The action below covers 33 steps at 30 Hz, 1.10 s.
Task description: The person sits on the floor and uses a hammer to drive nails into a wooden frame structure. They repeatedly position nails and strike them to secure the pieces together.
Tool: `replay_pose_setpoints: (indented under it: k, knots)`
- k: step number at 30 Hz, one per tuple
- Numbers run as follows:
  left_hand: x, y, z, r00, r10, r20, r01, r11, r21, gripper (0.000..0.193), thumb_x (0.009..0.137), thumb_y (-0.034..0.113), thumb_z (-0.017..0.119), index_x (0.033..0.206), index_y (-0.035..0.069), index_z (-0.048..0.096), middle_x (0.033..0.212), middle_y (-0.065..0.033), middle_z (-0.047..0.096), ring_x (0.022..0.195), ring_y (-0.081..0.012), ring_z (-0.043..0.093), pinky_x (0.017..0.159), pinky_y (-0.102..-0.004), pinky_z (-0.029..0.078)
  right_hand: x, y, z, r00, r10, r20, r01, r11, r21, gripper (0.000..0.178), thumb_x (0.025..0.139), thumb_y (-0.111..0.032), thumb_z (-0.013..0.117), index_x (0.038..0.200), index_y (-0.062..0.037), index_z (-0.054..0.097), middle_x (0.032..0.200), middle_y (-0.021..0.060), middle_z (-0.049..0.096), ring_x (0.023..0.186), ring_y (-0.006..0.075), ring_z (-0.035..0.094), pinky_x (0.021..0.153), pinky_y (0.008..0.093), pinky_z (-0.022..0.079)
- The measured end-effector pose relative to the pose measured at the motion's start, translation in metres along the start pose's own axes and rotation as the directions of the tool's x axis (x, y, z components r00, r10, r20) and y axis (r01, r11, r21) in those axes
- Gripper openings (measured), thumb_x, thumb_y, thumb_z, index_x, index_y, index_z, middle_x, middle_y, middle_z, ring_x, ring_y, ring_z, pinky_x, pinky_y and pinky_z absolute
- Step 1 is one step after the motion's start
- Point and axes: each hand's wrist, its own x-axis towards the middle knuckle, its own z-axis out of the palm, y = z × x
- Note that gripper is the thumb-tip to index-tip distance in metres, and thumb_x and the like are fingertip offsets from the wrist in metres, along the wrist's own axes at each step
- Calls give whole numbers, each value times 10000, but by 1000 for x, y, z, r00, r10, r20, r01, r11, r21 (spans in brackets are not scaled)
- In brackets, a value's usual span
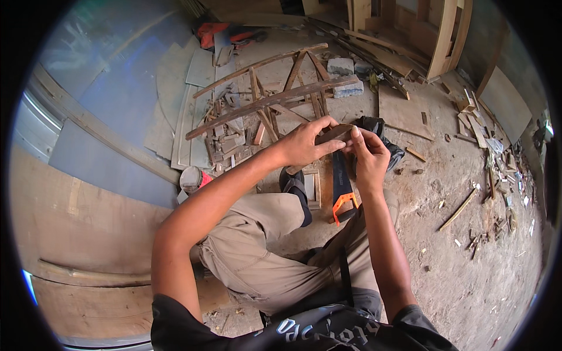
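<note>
A short brown piece of wood point(335, 134) is held up in front of me between both hands. My left hand point(305, 142) is closed round its left end, thumb along the near side. At the other end my right hand point(370, 157) pinches it between thumb and fingers. Some of the right fingers are hidden behind the thumb and the wood. Below my hands is a handsaw point(341, 181) with a dark blade and an orange and black handle; its upper part is covered by the hands. A small wooden frame point(315, 190) lies beside the saw, near my foot.
Ahead stands a trestle of dark wooden beams point(275, 102) over scattered offcuts. Grey blocks point(349, 88) sit at its right end, a black plastic bag point(393, 153) closer. A bucket point(192, 177) is at left. Wood scraps point(497, 175) litter the right floor; plywood sheets point(82, 210) line the left.
</note>
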Motion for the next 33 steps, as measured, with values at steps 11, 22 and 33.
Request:
replay_pose_setpoints:
  k: [11, 22, 33]
  knots:
    - [7, 23, -16, 961, 214, -174, -110, 877, 468, 430, 924, 353, 639, 1210, 42, 554, 1004, -131, 682, 890, -236, 663, 793, -365, 508, 1, -20, 4, 965, -154, -211, 138, 987, -89, 256, 885, -223, 756, 765, -18, 660, 651, -22, 593, 538, 37, 490, 501, 193, 382]
    - [13, 80, -31, 911, 376, -171, -258, 841, 476, 539, 749, 247, 816, 1235, 118, 623, 1160, -96, 679, 1082, -223, 645, 917, -346, 500, 14, -72, 28, 978, -71, 194, 107, 978, -181, 429, 942, -319, 672, 1196, 21, 609, 1042, 60, 666, 954, 133, 633, 817, 284, 531]
    - [-37, -48, -110, 934, -242, -263, 338, 839, 427, 424, 860, 334, 735, 1148, 31, 664, 1008, -110, 692, 960, -193, 636, 873, -325, 493, 6, 84, -132, 867, 441, -230, -391, 891, 233, 396, 932, -367, 661, 1030, -5, 532, 909, 126, 620, 788, 227, 652, 657, 323, 569]
